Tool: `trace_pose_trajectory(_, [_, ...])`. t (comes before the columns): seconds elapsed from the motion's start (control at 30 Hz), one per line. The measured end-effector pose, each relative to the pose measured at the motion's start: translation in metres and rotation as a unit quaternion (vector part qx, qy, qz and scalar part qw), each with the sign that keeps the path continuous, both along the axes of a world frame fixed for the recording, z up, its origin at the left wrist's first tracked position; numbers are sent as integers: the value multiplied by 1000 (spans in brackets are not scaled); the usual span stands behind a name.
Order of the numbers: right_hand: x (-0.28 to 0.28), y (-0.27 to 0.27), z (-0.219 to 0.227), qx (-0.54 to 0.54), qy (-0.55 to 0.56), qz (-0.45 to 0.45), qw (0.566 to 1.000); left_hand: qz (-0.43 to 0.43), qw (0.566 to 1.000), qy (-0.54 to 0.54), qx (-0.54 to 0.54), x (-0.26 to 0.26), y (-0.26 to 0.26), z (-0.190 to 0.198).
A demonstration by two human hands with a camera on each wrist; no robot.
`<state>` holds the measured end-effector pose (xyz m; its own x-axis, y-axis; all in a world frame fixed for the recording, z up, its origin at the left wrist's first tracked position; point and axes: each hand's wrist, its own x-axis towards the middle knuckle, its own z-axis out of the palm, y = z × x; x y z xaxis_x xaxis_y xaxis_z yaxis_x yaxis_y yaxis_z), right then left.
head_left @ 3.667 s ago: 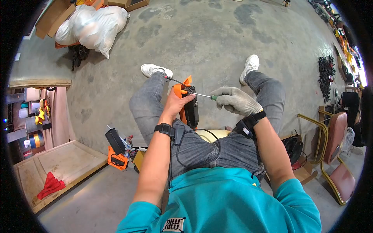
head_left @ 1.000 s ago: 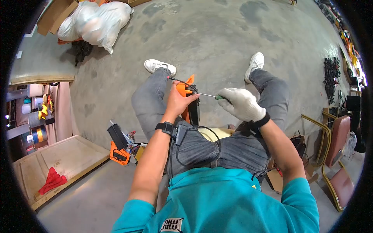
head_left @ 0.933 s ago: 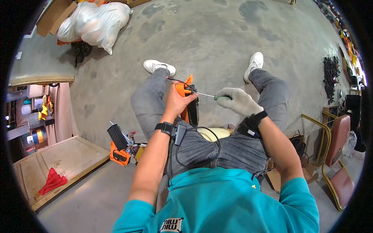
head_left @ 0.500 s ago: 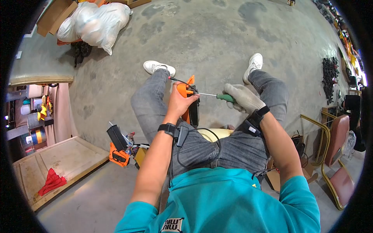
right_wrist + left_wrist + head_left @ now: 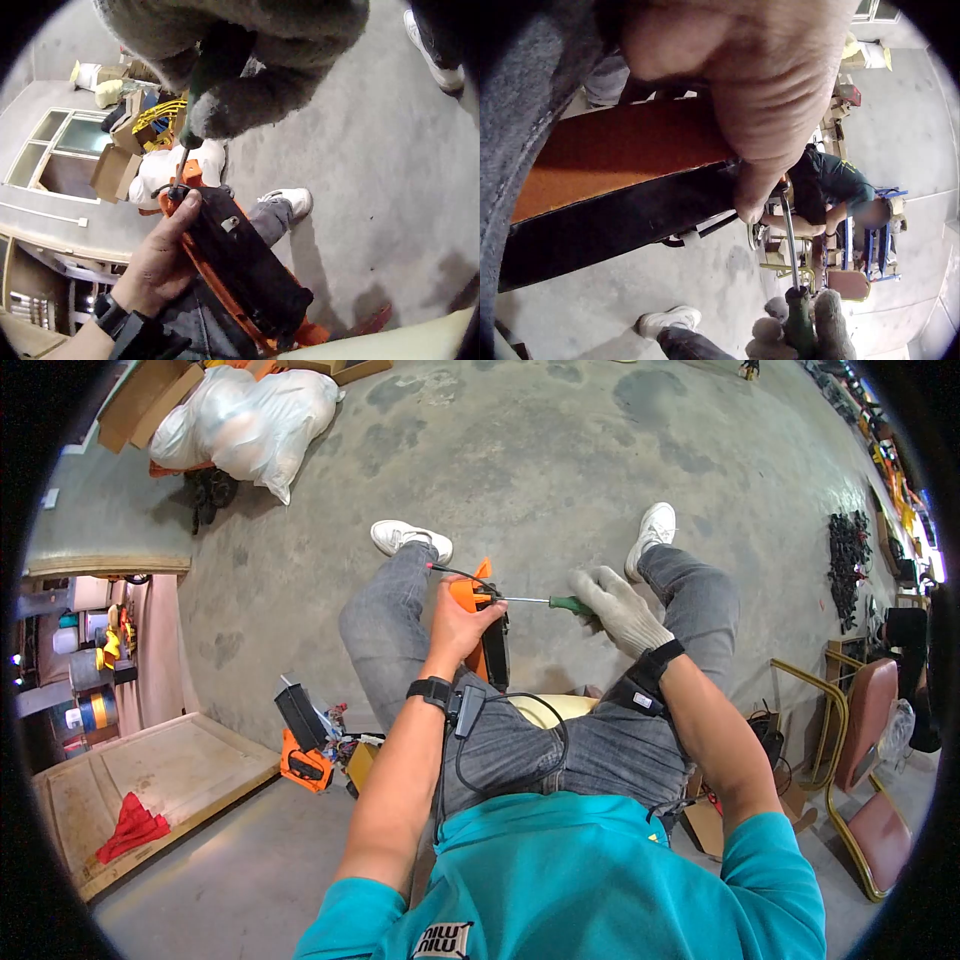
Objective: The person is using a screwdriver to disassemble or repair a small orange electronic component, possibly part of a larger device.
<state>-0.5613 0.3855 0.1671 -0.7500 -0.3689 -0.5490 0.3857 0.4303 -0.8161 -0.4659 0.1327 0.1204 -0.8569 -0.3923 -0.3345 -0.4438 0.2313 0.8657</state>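
My bare left hand (image 5: 460, 622) grips the upper end of a long orange and black device (image 5: 232, 240), which stands between my thighs. A thin black cable (image 5: 455, 571) with a red tip juts from that end. My right hand (image 5: 622, 610), in a grey knit glove, pinches the green handle of a screwdriver (image 5: 568, 603). Its metal shaft runs level to the device's end, with the tip right beside my left thumb. In the right wrist view, gloved fingers curl round the handle (image 5: 196, 112). The tip meets a dark fitting (image 5: 175, 193); the screw itself is hidden.
On the floor by my left leg lie another orange housing (image 5: 306, 762), a black box (image 5: 300, 712) and small parts. A wooden panel (image 5: 200, 760) with a red cloth (image 5: 133, 830) is at left. A gold-framed chair (image 5: 868, 715) stands at right; a person (image 5: 825, 187) sits farther off.
My gloved fingers have shifted and re-gripped along the screwdriver handle, covering it, baring it, then partly covering it again. The left hand and the device stay nearly in place.
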Motion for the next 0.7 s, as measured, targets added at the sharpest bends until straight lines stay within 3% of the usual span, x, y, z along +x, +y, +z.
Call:
trace_pose_trajectory(0.1, [-11, 9, 0, -34, -95, 34, 994, -22, 997, 20, -73, 0, -5, -20])
trace_pose_trajectory(0.23, [-12, 6, 10, -36, -81, 45, 995, -14, 997, 7, -75, 1, -4, -15])
trace_pose_trajectory(0.4, [-6, 5, 13, -23, 57, 46, 997, 9, 1000, 2, -15, 2, -3, -4])
trace_pose_trajectory(0.53, [-5, 3, -4, -74, 80, 22, 994, 10, 1000, 3, -30, 0, -3, -4])
trace_pose_trajectory(0.63, [-7, 3, 3, -46, -1, 13, 999, 13, 1000, -1, -25, 1, -4, -9])
trace_pose_trajectory(0.7, [-18, 10, 5, -33, -119, 75, 990, 13, 1000, 1, -14, 0, -5, -12])
